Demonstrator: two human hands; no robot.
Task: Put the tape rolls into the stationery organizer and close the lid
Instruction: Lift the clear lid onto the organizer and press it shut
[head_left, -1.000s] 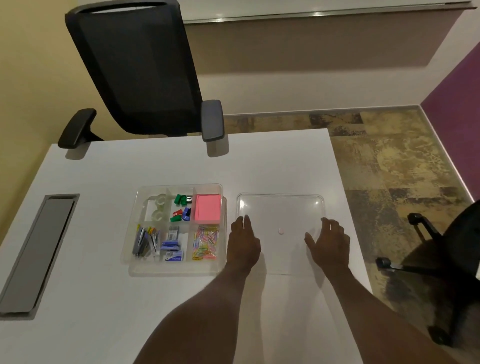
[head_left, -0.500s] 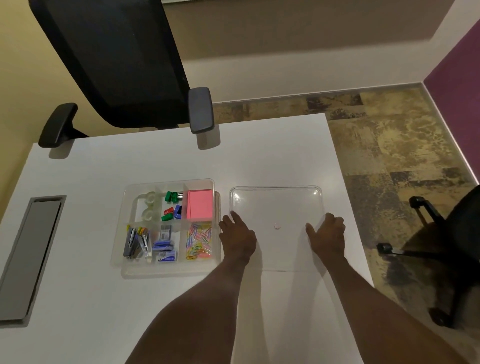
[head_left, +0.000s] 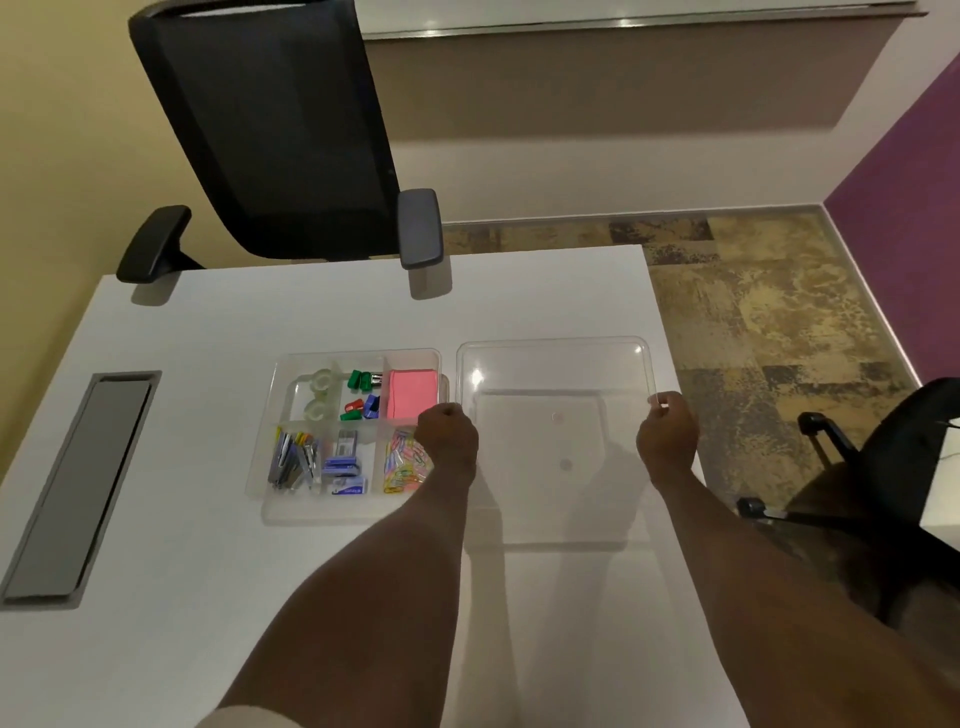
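Observation:
A clear stationery organizer (head_left: 270, 457) lies uncovered on the white table. Two clear tape rolls (head_left: 321, 382) sit in its far-left compartment, one behind the other. Other compartments hold small green, red and blue staplers, pink sticky notes, staple boxes, pens and coloured paper clips. To its right, the clear lid (head_left: 556, 364) hangs lifted off the table, tilted, casting a shadow below. My left hand (head_left: 448, 434) grips its left edge and my right hand (head_left: 667, 434) grips its right edge.
A black office chair (head_left: 280, 135) stands behind the table's far edge. A grey cable hatch (head_left: 83, 483) is set into the table at the left. Another black chair (head_left: 883, 467) stands right of the table edge, over patterned floor.
Both hands went from lying flat on the lid to closing on its left and right edges. The lid has come up off the table.

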